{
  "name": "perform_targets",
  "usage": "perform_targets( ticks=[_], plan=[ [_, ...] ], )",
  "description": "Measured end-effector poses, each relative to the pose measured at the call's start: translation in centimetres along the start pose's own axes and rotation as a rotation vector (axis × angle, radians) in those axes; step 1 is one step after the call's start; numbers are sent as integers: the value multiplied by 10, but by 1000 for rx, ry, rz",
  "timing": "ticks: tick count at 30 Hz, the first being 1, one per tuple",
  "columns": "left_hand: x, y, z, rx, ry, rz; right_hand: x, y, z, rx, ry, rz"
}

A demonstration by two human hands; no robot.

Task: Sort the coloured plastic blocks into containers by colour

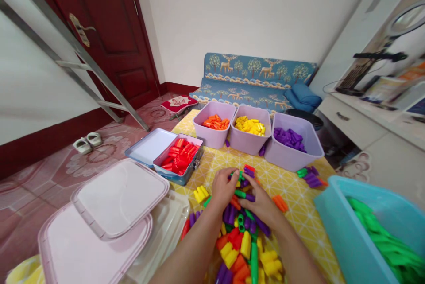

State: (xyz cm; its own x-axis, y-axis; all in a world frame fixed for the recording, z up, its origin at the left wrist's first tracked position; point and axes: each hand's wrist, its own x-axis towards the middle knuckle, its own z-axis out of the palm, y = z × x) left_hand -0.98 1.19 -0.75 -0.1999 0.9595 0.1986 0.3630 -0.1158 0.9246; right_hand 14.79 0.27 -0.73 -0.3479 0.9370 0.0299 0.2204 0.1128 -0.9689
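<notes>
A heap of colourful plastic tube-shaped pieces (245, 242), in red, yellow, orange, green and purple, lies in front of me on the table. At its far end my left hand (226, 186) is closed, its fingertips on a small green tube piece (238, 176). My right hand (262, 206) is over the heap from the other side, thumb and forefinger apart. Its forefinger reaches close to the same green piece, and a green-and-purple tube piece (245, 195) shows near its thumb. The fingers partly hide what is beneath them.
Lilac bins hold orange (211, 135), yellow (249, 142) and purple pieces (285, 155) behind the heap. A hinged tin (179, 180) contains red pieces; a turquoise bin (345, 231) contains green ones. Lids (122, 200) are stacked at left. A ladder (96, 75) leans beyond.
</notes>
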Motion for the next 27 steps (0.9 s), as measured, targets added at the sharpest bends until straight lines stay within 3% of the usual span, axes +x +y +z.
perform_targets(
  ticks=[7, 12, 17, 22, 25, 27],
  plan=[
    [-1, 4, -1, -525, 4, -209, -3, -3, 4, 291, -4, -9],
    [-4, 11, -3, -727, -8, -308, -9, 0, -2, 366, 62, -52],
    [-2, 10, -4, -536, 55, -286, -7, -8, -7, 142, 205, -191],
    [0, 3, 2, -225, 84, -86, 12, 4, -25, -321, 471, -270],
    [-1, 0, 6, -29, 31, -35, 22, 15, -28, -575, 457, -154],
    [-2, 1, 8, 39, -32, -34, 22, 13, -24, -575, 349, -84]
  ],
)
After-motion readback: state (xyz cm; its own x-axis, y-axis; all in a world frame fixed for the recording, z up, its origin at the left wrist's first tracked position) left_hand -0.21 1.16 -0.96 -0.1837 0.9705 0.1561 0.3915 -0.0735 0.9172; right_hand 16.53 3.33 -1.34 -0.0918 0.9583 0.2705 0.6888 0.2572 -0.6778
